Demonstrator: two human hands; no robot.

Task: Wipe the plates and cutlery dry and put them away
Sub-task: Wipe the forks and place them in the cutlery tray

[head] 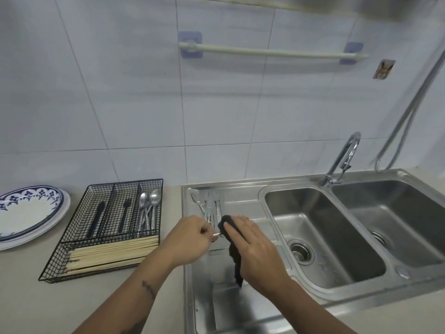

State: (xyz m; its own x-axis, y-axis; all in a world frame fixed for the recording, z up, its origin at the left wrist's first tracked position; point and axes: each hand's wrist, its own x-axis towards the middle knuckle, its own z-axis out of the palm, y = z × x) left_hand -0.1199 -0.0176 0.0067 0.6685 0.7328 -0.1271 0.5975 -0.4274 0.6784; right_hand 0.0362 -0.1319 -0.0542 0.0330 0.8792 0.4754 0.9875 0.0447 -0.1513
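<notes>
Left hand (190, 237) pinches cutlery handle (216, 234); right hand (250, 247) wraps dark cloth (228, 227) round it.

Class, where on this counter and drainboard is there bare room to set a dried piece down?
Bare: counter in front of the basket; drainboard right of the forks. Crowded: around both hands.

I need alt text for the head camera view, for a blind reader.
Over a steel drainboard, the left hand pinches a metal utensil while the right hand wipes it with a dark cloth. Forks wait behind; a wire cutlery tray and plates sit left.
</notes>
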